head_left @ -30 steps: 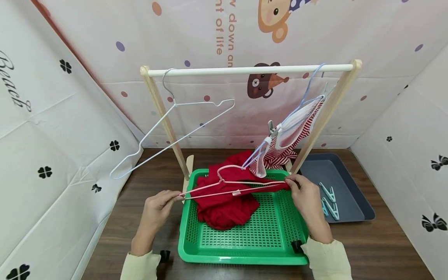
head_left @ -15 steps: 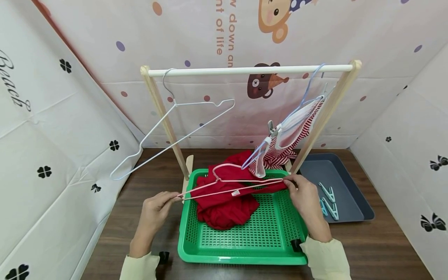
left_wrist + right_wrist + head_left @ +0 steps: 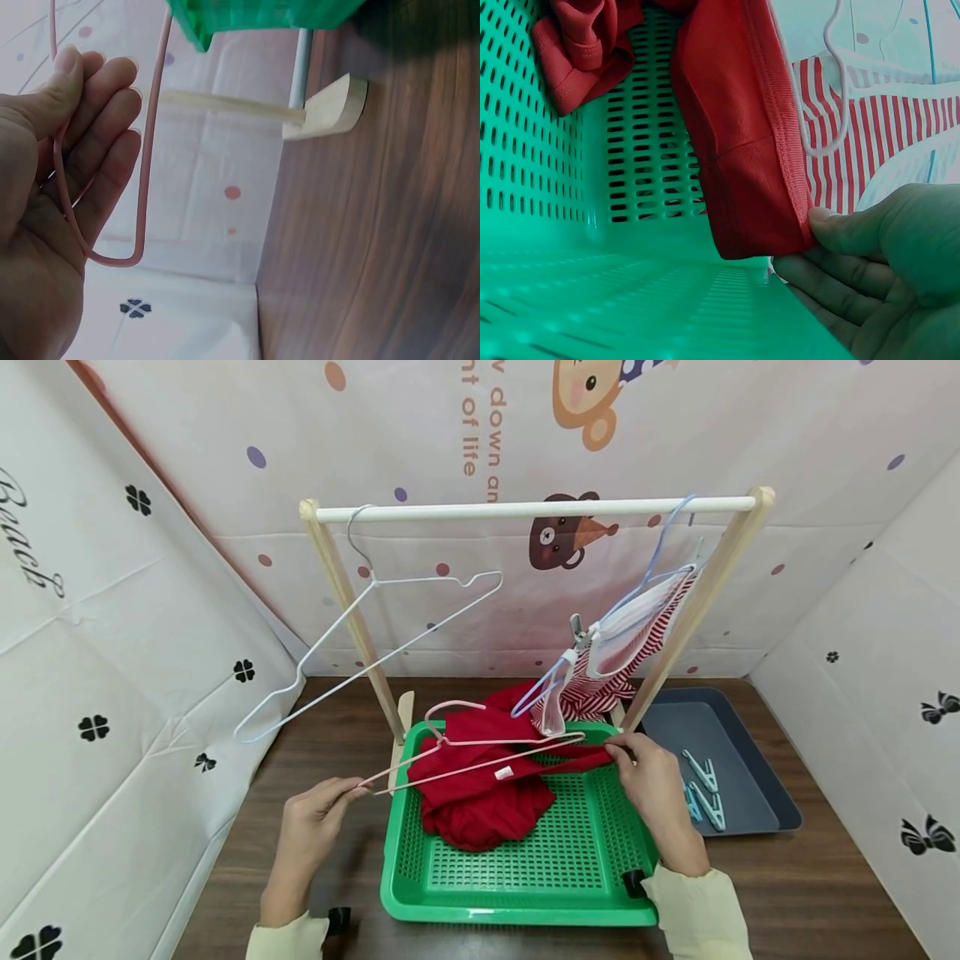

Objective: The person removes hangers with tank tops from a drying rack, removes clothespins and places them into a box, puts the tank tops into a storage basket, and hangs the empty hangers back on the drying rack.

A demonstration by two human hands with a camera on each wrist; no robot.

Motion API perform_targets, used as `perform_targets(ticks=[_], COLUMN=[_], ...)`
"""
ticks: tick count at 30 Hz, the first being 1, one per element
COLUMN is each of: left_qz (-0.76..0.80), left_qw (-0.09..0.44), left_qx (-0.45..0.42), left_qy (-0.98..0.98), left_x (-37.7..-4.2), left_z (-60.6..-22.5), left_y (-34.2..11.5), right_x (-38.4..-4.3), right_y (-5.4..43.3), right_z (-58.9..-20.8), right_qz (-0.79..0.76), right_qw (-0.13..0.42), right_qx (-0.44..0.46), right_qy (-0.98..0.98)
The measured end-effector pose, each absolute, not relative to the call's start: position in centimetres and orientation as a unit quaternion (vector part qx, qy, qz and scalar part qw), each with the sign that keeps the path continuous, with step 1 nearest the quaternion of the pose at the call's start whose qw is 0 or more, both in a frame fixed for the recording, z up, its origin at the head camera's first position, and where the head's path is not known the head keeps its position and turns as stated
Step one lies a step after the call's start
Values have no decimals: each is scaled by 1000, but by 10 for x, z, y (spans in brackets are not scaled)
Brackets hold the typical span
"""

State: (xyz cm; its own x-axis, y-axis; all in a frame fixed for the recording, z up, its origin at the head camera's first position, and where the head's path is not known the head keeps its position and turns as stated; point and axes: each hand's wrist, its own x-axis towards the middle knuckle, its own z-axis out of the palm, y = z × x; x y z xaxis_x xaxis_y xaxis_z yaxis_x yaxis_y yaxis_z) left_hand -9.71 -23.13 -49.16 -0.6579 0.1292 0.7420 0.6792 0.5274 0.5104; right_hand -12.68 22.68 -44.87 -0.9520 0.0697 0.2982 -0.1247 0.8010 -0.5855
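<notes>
A pink wire hanger (image 3: 480, 742) stretches over the green basket (image 3: 525, 912), its hook pointing away. My left hand (image 3: 315, 814) pinches the hanger's left end between thumb and fingers; the left wrist view shows the bent pink wire (image 3: 142, 187) against the palm. Red cloth, a garment (image 3: 480, 814) with a small white tag, lies bunched in the basket under the hanger. With thumb and fingers my right hand (image 3: 652, 785) pinches a stretched edge of it, seen as a hemmed corner (image 3: 757, 195) in the right wrist view. The hanger's right end stops short of that hand.
Behind the basket stands a rack with a white bar (image 3: 487, 512) on wooden posts. From it hang a white hanger (image 3: 375, 583) at left and a blue hanger (image 3: 663, 543) bearing a red-striped garment (image 3: 645, 635). A grey tray (image 3: 750, 760) with clothespins (image 3: 708, 806) lies right.
My left hand has moved left and slightly nearer, drawing the hanger with it. The hanger's right end has come away from my right hand, which still holds the red garment's edge.
</notes>
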Motion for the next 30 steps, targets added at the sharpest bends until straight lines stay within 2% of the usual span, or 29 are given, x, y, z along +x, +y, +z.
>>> perform_targets(ticks=[7, 30], left_qz=[-390, -336], left_qw=[313, 383], left_qx=[-211, -108], left_qy=[-840, -854], left_x=[-89, -67], left_z=[-486, -486], left_y=[-246, -275], right_x=[-127, -127], right_y=[227, 223], right_z=[-450, -451], right_qz=[316, 321], right_qw=[163, 180], right_qx=[24, 46], right_qy=[-934, -929])
